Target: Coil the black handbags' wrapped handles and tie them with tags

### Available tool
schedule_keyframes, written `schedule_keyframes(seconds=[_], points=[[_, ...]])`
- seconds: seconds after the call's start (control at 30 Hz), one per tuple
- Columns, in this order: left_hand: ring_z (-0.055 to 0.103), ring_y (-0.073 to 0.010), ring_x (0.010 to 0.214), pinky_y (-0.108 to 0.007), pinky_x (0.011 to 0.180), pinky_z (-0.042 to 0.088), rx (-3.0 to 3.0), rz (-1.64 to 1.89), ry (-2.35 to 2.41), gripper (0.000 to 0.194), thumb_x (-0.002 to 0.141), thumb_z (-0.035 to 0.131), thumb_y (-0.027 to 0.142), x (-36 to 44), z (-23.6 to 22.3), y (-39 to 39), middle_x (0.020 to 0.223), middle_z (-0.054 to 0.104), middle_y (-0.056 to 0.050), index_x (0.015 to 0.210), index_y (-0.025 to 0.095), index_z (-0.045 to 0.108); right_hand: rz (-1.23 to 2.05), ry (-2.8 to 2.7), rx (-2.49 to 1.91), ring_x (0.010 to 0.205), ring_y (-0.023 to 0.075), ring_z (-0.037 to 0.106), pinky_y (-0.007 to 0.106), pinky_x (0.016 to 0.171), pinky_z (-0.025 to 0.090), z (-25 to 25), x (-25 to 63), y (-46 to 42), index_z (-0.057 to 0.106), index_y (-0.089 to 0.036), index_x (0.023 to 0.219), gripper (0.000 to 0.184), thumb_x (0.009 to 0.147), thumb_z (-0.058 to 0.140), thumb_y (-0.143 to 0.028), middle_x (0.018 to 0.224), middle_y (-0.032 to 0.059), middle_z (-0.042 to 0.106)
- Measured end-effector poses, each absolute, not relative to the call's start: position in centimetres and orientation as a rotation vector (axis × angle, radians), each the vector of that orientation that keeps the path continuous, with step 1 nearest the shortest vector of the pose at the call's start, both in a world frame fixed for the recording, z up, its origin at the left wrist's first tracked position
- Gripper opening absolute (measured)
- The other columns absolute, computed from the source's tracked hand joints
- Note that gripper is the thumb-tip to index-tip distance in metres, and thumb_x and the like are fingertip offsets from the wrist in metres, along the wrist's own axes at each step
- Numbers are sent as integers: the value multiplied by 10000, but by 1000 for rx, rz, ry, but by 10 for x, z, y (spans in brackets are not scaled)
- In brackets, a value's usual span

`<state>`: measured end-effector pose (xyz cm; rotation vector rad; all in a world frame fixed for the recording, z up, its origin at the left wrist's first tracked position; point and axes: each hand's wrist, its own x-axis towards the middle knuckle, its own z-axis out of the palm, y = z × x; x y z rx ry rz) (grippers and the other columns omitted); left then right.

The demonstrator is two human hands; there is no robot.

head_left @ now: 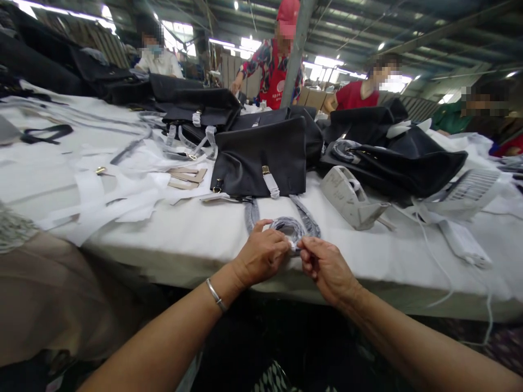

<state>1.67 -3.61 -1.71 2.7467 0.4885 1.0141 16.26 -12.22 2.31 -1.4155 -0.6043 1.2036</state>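
Close to the table's front edge lies a coiled bag strap (287, 222) in clear plastic wrap. My left hand (263, 253) is closed on the coil's left and lower side. At the coil's lower right, my right hand (324, 264) pinches with thumb and forefinger; a small white bit shows between the hands, too little to name. Just behind stands a black handbag (261, 155) with a gold clasp and a white-wrapped tab (270, 184). Two wrapped handles (306, 215) run from its lower edge toward me, on either side of the coil.
A grey tape dispenser (349, 196) stands right of the bag, near a white plastic basket (469, 190) and a white cord (427, 250). More black bags (392, 158) crowd the back. White paper sheets (118, 201) cover the left. Several people work across the table (183, 245).
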Motion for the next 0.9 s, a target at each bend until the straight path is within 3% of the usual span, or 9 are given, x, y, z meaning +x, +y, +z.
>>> schedule_keyframes(seconds=[0.13,0.27,0.5,0.67,0.9], points=[[638,-159,920,-438,1090,240,2736,1054,489,155,875,527,158,17,-18,-36,941,705,-15,913,216,665,1220,-695,-1676,341,33,375,138,319,203,27,159,-116,579,-142,689,223,785,593,-342,477,-46,508],[648,-166,915,-434,1079,260,2754,1076,492,136,890,525,180,18,-17,-36,926,710,-28,913,202,658,1267,-703,-1847,320,28,367,136,310,181,41,157,-107,570,-135,679,223,856,501,-253,463,-46,492],[653,-170,853,-429,1083,269,2709,1037,546,50,853,561,171,19,-16,-38,848,695,-13,877,194,598,1318,-802,-2120,300,39,362,151,304,159,57,157,-91,540,-141,658,199,845,503,-199,436,-37,488],[647,-187,858,-462,1095,231,2609,1073,634,267,814,619,172,20,-16,-40,918,698,-33,1072,158,552,1313,-830,-2202,305,35,364,156,308,166,60,154,-86,552,-137,667,188,838,518,-207,458,-35,494],[560,-232,1033,-511,1094,161,2655,1046,683,110,834,643,234,18,-13,-41,799,700,-3,934,230,687,1369,-817,-2206,310,39,371,151,318,176,66,154,-86,525,-141,673,211,870,458,-176,457,-43,467]])
